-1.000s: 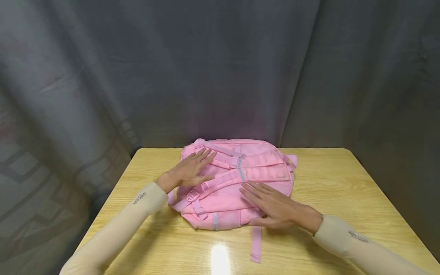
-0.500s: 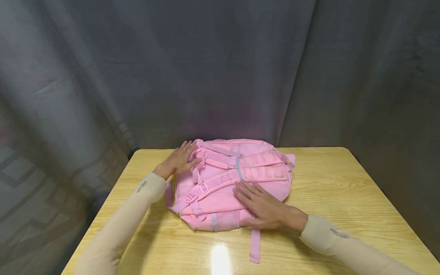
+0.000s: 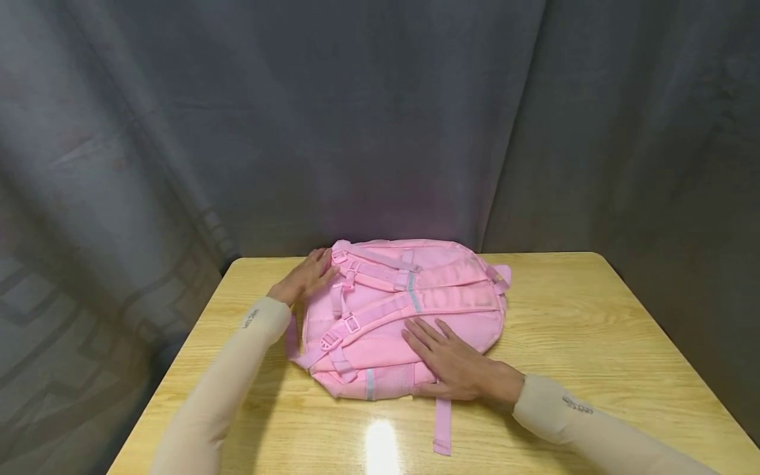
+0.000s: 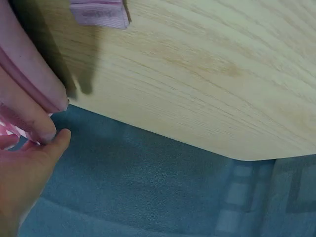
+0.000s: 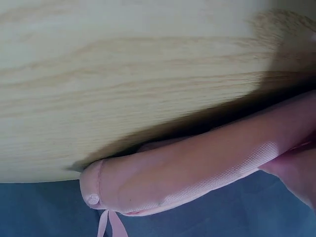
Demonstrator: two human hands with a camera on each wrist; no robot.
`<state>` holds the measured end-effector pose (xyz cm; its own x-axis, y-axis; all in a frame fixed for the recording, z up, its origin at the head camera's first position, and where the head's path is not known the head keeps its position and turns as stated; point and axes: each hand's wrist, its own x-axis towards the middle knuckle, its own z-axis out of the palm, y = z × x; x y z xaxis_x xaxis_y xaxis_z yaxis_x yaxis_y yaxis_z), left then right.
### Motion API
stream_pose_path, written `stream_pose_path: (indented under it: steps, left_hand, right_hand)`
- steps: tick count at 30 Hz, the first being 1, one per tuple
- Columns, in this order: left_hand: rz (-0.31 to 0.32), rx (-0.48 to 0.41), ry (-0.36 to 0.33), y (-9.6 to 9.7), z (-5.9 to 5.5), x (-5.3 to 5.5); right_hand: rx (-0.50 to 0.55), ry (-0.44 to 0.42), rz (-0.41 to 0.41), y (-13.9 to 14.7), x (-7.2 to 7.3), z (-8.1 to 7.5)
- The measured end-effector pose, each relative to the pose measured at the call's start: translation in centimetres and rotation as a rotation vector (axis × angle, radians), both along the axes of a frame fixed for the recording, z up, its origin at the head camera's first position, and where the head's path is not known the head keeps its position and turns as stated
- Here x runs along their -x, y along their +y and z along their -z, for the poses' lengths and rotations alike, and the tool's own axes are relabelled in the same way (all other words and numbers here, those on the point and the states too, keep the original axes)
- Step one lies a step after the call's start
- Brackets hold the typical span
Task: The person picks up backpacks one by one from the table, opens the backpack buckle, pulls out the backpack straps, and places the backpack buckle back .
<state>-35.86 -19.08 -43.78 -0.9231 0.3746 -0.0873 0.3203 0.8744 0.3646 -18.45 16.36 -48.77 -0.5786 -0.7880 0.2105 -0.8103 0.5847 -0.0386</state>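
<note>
A pink backpack (image 3: 368, 353) lies flat on the table, its shoulder straps and buckles facing up. At its far left corner, my left hand (image 3: 305, 277) grips the edge with the fingers bent over the side and the thumb on top. The left wrist view shows this hand (image 4: 24, 177) against the padded rim of the bag (image 4: 37, 69). My right hand (image 3: 454, 366) rests flat on the near right part, fingers spread. In the right wrist view, the side of the backpack (image 5: 182, 177) fills the lower part, and little of the hand can be made out.
A loose webbing strap (image 3: 442, 425) hangs from the bag's near side onto the wooden table (image 3: 594, 343). Another strap (image 3: 291, 340) loops out at the left. Grey curtains (image 3: 380, 132) stand behind the table's far edge and along both sides.
My left hand has moved left from the top of the straps to the far left corner and bent its fingers there. My right hand has shifted slightly left, still on the bag.
</note>
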Motion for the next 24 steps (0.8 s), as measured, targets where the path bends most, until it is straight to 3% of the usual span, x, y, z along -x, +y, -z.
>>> stream_pose_path:
  steps: [6,15,24]
  left_hand:
    - [0.021,0.016,0.058,0.1,0.5,0.1]
    - [0.017,0.055,0.076,0.2,1.1,0.8]
    - [0.031,0.104,0.099,0.0,1.2,1.0]
  right_hand:
    - [0.009,-0.001,0.034,-0.2,-0.2,0.1]
    - [0.033,0.028,0.065,-0.8,-0.2,0.3]
    - [0.014,-0.011,0.092,-0.8,-0.6,0.1]
